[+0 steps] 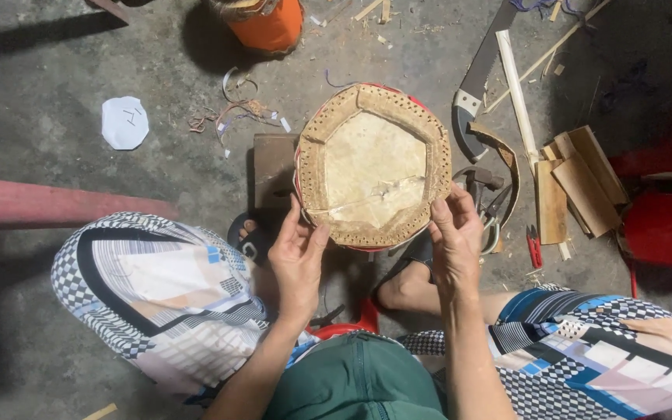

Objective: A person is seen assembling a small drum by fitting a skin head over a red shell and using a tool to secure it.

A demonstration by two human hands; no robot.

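Note:
A round drum-like frame covered with a pale hide [372, 163] sits upright between my knees; its rim is a tan band punched with several rows of small holes. My left hand [297, 253] grips the lower left edge of the rim, fingers curled up onto it. Over on the lower right edge, my right hand [454, 233] pinches the rim with its fingertips. A thin cord or crease runs across the lower part of the hide. Red trim shows under the rim.
A handsaw [476, 82] lies at the upper right beside a pale stick [516, 85] and stacked wood pieces [577, 183]. An orange container [270, 23] stands at the top. A white paper cutout [124, 122] lies left, red pliers [534, 247] right, a reddish plank [56, 204] far left.

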